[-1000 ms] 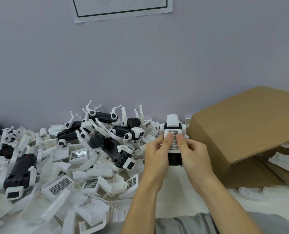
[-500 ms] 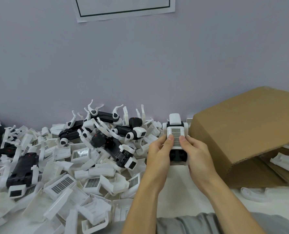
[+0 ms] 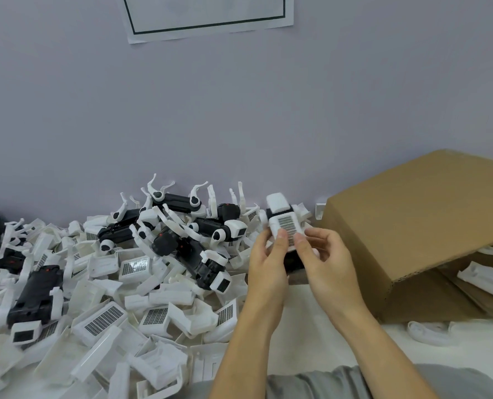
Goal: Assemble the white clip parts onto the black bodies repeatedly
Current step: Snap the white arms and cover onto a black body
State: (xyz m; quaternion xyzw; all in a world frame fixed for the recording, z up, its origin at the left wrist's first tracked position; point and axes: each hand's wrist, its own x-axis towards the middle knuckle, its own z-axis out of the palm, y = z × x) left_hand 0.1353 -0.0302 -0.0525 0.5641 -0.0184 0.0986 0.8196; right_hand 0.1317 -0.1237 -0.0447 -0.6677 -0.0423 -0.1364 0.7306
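- A black plastic body (image 3: 292, 262) with a white plastic clip part with a dark grille patch (image 3: 285, 226) on top of it is held up in front of the person, above the bare white tabletop (image 3: 305, 321), tilted with its upper end leaning left.
- The left hand (image 3: 265, 266) grasps the piece from the left, thumb pressed on the lower edge of the grille, probably to steady the white part against the body.
- The right hand (image 3: 326, 266) pinches it from the right, thumb tip beside the left thumb, the other fingers curled loosely behind; both thumbs side by side suggest the clip is being pushed home.
- To the left lies a heap of loose white clip parts (image 3: 101, 321), within easy reach for the next pick.
- Further back in the heap rest finished black bodies with white arms (image 3: 179, 203), likely set aside there once done.
- A brown cardboard box on its side (image 3: 412, 226) sits to the right, with more white pieces (image 3: 487, 283) in its opening.
- A white paper sheet with a dark border (image 3: 205, 15) hangs on the wall.
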